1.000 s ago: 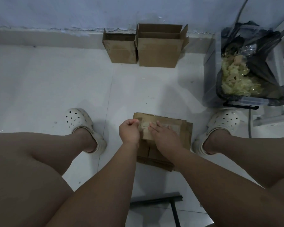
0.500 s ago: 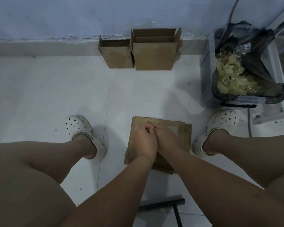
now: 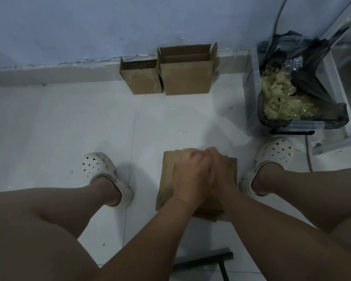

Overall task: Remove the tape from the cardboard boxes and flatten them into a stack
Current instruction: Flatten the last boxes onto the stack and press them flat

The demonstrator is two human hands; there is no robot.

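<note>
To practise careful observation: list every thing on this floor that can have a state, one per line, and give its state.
stack of cardboard, flattened, lying between the feet.
small box, unflattened, top open.
large box, unflattened, flaps open.
bin, lined with a black bag, holding crumpled tape.
left hand, pressed against the other hand over the stack; contents hidden.
right hand, likewise; contents hidden.

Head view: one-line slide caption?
Left hand and right hand meet over the flattened brown cardboard stack; two open brown cardboard boxes stand against the wall.
</note>
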